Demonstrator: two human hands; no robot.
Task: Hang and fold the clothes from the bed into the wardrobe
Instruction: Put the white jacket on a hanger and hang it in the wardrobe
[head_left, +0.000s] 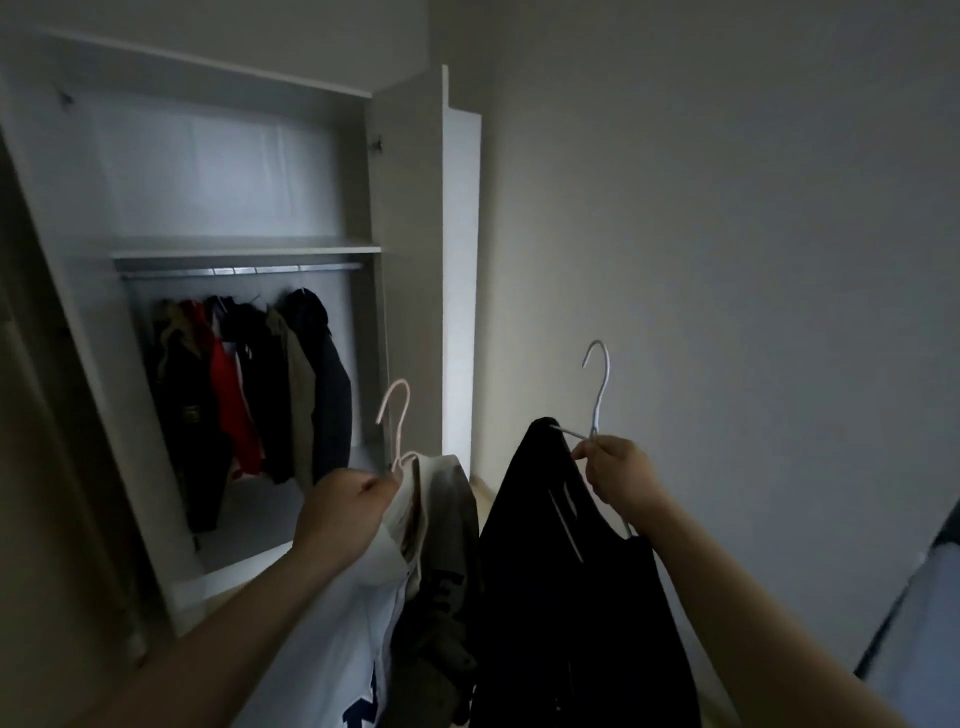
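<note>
At the far left the wardrobe (208, 182) stands open, with a metal rail (239, 270) under its shelf. Dark, red and beige jackets (249, 384) crowd the left and middle of the rail, leaving a short bare stretch at its right end.

Nearer, the left hand (348, 506) has its grip closed, fingers curled round the base of a pale hanger (396, 421) and some collar cloth with it. From that hanger hang a white garment (332, 649) with dark lettering and a cream and olive garment (447, 530) (whether both sit on the one hanger I cannot tell). They look soft and limp, and light enough for one hand.

Right of them hangs a black garment (561, 571), draped and slack. The right hand (615, 475) pinches its grey wire hanger (600, 384) between thumb and fingers, just below the hook where the shoulder wire branches off.

All of this cloth will likely sag and slide, so the stiff hanger is the part to hold. Gripping at the neck, as both hands do, keeps each hook upright and free for the rail. The thin wire may let the black garment slip off a shoulder if it tilts.
</note>
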